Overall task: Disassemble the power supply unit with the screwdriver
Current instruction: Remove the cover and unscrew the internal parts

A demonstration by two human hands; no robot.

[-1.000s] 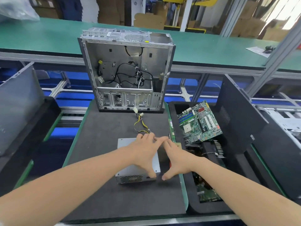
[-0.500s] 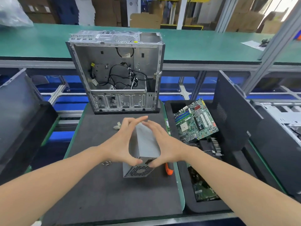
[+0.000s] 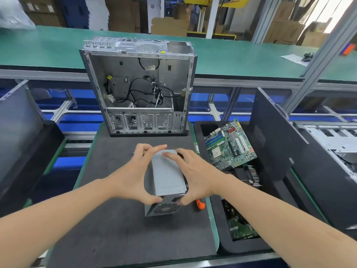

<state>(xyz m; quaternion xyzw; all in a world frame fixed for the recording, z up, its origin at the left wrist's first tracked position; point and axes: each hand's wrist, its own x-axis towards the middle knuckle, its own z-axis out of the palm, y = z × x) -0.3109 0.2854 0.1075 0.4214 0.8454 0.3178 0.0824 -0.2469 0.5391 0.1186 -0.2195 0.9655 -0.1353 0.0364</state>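
I am looking across a factory hall, with a long green workbench running along the upper part of the frame and stacked brown cardboard boxes standing behind it. Below that, a dark grey foam work mat is filling the lower centre. At the mat's far edge, in the upper centre, an open silver metal computer case is standing upright with black cables hanging loose inside it. On the right of the frame a black foam tray is lying just beside the mat, and a green motherboard is leaning tilted in its upper part; a tall black panel is standing further right.

In the centre of the frame I am holding the grey metal power supply unit, a box with a round mesh fan grille facing the bottom of the frame. It is sitting tilted, its lower end touching or just above the mat; I cannot tell which. My left hand is gripping its left side, thumb at the near corner and fingers curling over the far end. My right hand is gripping the right side the same way. Just beside the right hand's thumb, the orange handle of the screwdriver is peeking out on the mat, mostly hidden by that hand.
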